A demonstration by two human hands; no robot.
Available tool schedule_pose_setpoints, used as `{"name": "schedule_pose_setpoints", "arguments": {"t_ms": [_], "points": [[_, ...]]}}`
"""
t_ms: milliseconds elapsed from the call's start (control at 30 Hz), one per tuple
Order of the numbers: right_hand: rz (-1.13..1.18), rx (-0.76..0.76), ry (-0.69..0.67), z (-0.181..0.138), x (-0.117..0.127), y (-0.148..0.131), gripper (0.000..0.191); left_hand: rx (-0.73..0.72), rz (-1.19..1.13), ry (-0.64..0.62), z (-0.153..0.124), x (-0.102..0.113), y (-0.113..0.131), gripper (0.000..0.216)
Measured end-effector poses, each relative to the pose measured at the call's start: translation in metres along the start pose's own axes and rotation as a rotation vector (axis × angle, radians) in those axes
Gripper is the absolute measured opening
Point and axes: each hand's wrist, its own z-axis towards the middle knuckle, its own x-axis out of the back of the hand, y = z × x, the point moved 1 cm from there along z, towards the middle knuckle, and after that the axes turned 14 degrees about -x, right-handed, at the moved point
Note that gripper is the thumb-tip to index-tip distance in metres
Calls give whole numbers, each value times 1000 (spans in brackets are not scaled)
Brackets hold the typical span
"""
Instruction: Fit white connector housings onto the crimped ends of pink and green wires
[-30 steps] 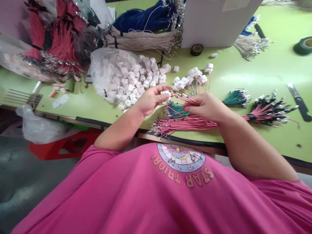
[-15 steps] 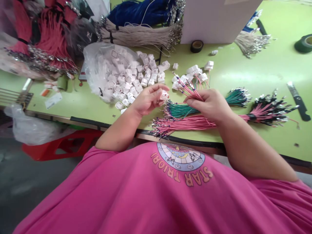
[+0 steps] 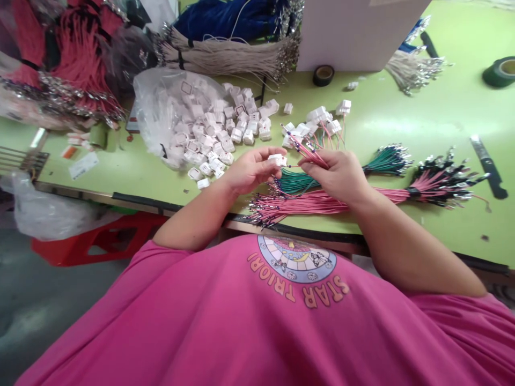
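Note:
Between the thumb and fingers of my left hand is a white connector housing. My right hand is closed around a small bunch of pink wires with metal terminals, their tips fanned up and to the left. One pink wire end from the right hand points at the housing; whether it is inside cannot be made out. Below the hands lie a bundle of green wires and a longer bundle of pink wires. White housings with wires attached sit just beyond my right hand.
Loose white housings spill from a clear plastic bag at left. Blue wires, white wires and a pale box stand behind. Black tape, green tape and a knife lie rightward.
My left hand has turned the white housing and brought it closer to the right hand. A single pink wire end now meets or nearly meets it. The whole view has shifted slightly.

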Motion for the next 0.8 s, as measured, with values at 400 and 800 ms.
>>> {"name": "schedule_pose_setpoints", "arguments": {"t_ms": [400, 800], "points": [[-247, -115, -49, 4, 2, -11, 30, -148, 173, 5, 1, 1, -7, 51], [-69, -56, -41, -2, -8, -2, 26, -219, 184, 107, 6, 4, -14, 53]]}}
